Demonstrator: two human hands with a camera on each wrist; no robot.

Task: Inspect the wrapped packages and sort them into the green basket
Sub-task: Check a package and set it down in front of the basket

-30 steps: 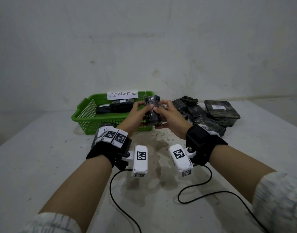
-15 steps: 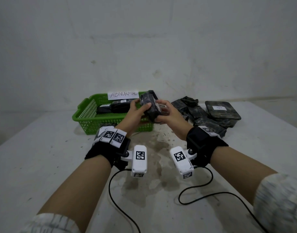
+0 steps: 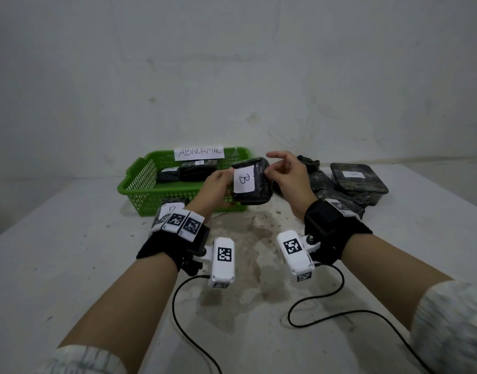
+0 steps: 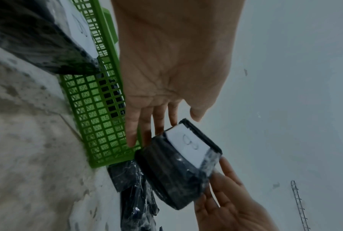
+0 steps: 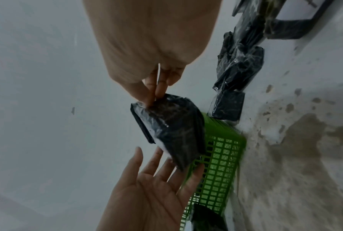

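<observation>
Two hands on one pkg. Head view: left hand (image 3: 218, 182) steadies the wrapped package (image 3: 255, 184) from its left side, right hand (image 3: 287, 175) pinches the top-right corner w/ thumb and a finger, index lifted free. Pkg is up off the tabletop (image 3: 70, 265), just in front of the green basket (image 3: 140, 184) near its right end. Vs a second ago it's been turned: then edge-on, dark side out; now the white "B" label (image 3: 243, 179) faces the camera. Probably means the inspect step is about done and the call, basket or not, comes next. Basket has an "ABNORMAL" sign (image 3: 199, 153) and a few dark pkgs inside already; more wait in the pile (image 3: 348, 184) to the right.

Left wrist view: left fingers (image 4: 145, 125) fairly straight, lying along the pkg's edge, thumb apart; more a prop than a grip. Label reads clear. Another labelled pkg lies on the tabletop by the basket front.

Right wrist view: right fingers (image 5: 157, 87) pressed together, pinching the plastic wrap at one corner. Left palm open below, fingers spread.
</observation>
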